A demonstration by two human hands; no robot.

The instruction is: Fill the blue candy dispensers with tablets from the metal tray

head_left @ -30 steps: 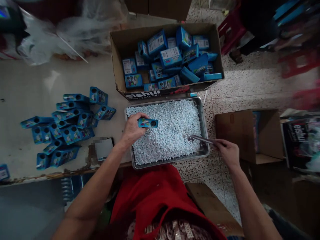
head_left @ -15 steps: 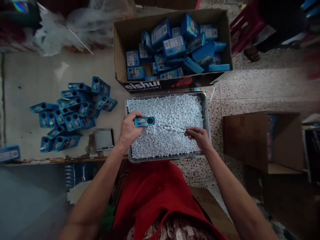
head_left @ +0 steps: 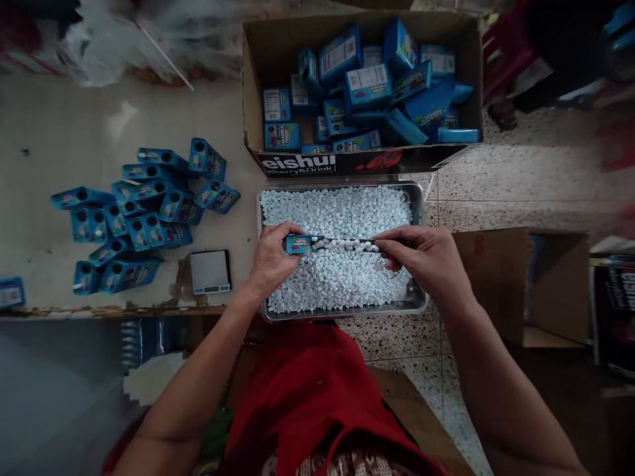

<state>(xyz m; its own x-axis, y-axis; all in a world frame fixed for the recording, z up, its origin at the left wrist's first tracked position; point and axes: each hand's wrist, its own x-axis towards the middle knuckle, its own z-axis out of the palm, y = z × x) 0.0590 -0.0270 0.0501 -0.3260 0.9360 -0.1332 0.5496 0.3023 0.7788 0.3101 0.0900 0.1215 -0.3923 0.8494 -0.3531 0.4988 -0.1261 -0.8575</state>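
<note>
My left hand [head_left: 270, 261] is closed around a small blue candy box [head_left: 297, 244], over the left part of a metal tray [head_left: 421, 291]. Small white candies [head_left: 337, 284] fill the tray. Between thumb and fingers, my right hand [head_left: 431, 261] pinches one end of a narrow scoop [head_left: 368, 245] that carries a row of white candies. The scoop's left end meets the open end of the box; whether it reaches inside I cannot tell.
Several blue candy boxes [head_left: 143, 228] lie piled on the table [head_left: 59, 158] at left, with a small digital scale [head_left: 211, 271] nearby. Behind the tray stands a carton [head_left: 253, 99] of blue boxes. Another open carton [head_left: 558, 291] is on the floor at right.
The scoop has risen out of the candies with a load on it and moved to the box's opening. My right hand is higher and nearer. The box is turned end-on toward the scoop.
</note>
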